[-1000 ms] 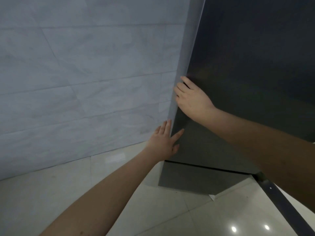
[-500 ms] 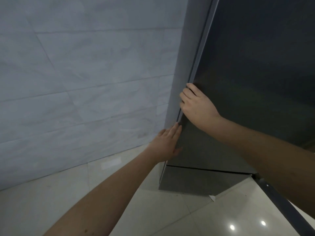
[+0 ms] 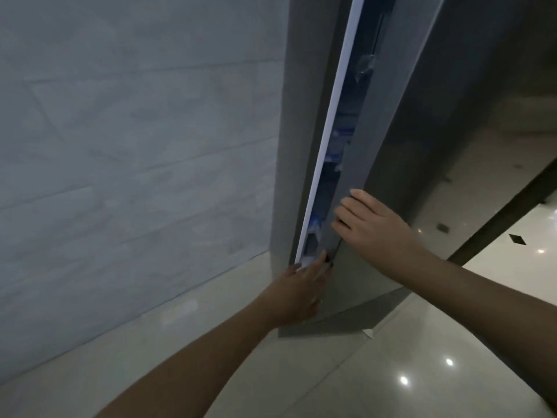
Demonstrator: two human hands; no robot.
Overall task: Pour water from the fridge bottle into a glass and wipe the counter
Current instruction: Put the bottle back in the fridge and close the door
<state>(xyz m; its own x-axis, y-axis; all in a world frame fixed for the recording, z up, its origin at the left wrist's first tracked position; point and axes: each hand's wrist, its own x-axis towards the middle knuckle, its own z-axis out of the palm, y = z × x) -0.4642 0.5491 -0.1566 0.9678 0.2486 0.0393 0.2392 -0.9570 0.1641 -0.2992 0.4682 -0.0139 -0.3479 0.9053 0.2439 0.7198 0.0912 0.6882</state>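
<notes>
- Since a second ago the fridge door (image 3: 391, 140) has cracked open, a narrow gap showing blurred contents.
- Right hand (image 3: 372, 227) at 3 o'clock, fingers curled round the door's edge.
- Left hand (image 3: 301, 289) at 6 o'clock, fingers together, tips in the gap.
- Door edge runs from 6 toward 1 o'clock.

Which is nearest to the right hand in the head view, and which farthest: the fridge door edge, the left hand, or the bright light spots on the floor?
From the right hand:
1. Fridge door edge: its fingers curl round it, touching.
2. Left hand: just below and to the left, at the door's bottom corner.
3. Light spots on the floor: lower right, well clear of the fridge.
</notes>
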